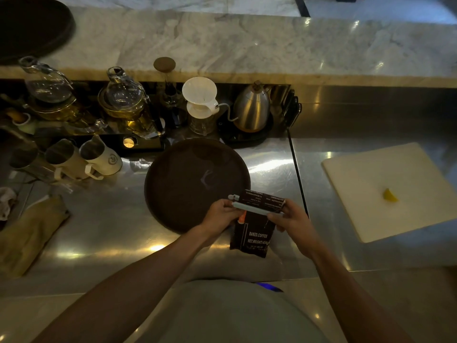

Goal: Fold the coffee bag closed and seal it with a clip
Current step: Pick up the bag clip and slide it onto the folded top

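Above the steel counter [103, 233], just off the near rim of the round dark tray [188, 179], we hold the coffee bag [254, 231] upright, top folded back. Left hand [220, 214] pinches the clip [249, 208] at its hinge end; right hand [294, 222] grips the far end. Holding both ends likely keeps the bar square across the fold; whether it has latched we cannot tell.

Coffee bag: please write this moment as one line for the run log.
coffee bag: top folded over | clip: across the fold | left hand: on clip end | right hand: on other end | counter: under bag
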